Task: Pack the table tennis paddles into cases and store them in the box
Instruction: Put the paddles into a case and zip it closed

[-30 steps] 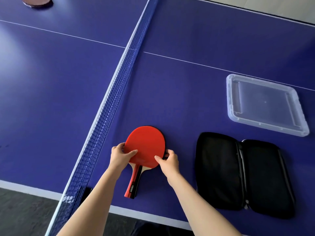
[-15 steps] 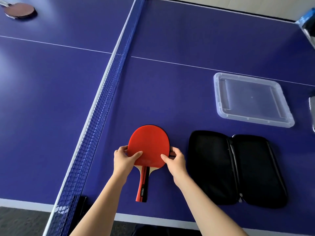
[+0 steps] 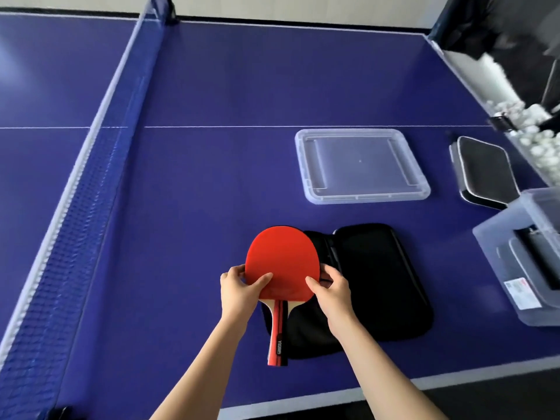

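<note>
Blue table [image 3: 212, 183]; hands [image 3: 239, 291] grip smooth red paddle [image 3: 281, 262].

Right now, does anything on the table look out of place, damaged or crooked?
Nothing looks damaged or spilled. Both hands, left hand and right hand, hold the red paddle over the open black case; its handle sticks out past the case's near edge, since it is not yet laid inside.

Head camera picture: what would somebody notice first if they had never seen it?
Probably the bright red paddle, gripped at its edges by the left hand and right hand over the open black case. Next, the clear lid lying flat behind it, and the clear box at the right.
</note>
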`<state>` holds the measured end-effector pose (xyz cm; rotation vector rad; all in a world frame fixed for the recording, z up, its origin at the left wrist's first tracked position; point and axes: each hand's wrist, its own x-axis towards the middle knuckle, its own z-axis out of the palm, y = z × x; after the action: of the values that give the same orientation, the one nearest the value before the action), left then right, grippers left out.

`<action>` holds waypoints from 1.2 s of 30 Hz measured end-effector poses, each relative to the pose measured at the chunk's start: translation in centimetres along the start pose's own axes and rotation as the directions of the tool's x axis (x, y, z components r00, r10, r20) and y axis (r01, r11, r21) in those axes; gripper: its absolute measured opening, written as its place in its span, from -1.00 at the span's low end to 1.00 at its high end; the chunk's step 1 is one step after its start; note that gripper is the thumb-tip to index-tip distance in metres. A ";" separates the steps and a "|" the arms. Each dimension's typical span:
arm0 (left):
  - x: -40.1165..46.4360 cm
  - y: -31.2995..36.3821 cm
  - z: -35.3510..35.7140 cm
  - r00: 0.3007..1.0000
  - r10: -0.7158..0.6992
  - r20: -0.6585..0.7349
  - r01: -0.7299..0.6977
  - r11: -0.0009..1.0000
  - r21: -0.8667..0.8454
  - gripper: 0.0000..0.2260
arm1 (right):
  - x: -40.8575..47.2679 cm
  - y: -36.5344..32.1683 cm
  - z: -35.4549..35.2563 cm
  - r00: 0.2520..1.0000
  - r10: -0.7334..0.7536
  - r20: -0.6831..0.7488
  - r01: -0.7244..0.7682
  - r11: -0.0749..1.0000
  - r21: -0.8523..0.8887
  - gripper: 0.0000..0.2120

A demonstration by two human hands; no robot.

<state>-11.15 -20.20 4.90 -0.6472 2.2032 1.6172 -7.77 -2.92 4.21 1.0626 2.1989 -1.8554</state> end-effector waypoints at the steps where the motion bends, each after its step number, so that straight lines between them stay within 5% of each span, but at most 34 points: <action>1: -0.4 0.4 1.4 1.000 0.006 0.014 -0.006 1.000 0.003 -0.44 | 0.6 0.1 -1.5 1.000 -0.004 -0.010 0.004 1.000 0.007 -0.60; 14: -3.4 1.7 20.3 0.996 -0.021 0.092 0.020 1.000 0.019 -0.55 | 9.4 2.0 -19.1 1.000 0.027 -0.002 -0.027 0.987 -0.160 -0.63; 22: -2.5 1.8 23.9 0.997 -0.066 0.029 0.066 0.998 0.012 -0.56 | 13.0 2.3 -20.7 0.999 -0.027 0.019 0.031 0.961 -0.273 -0.76; 26: -1.9 2.0 24.1 0.998 -0.065 0.010 0.064 0.996 0.055 -0.57 | 14.0 2.3 -20.4 0.999 -0.032 0.036 0.042 0.941 -0.335 -0.56; 36: -1.9 1.8 24.9 0.997 -0.018 -0.071 0.031 0.980 0.197 -0.57 | 14.0 2.9 -19.4 0.996 -0.086 -0.020 0.073 0.929 -0.362 -0.56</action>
<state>-10.54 4.29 -0.19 -0.6785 2.3571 1.3595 -9.69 20.75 0.30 0.9515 2.5056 -1.3817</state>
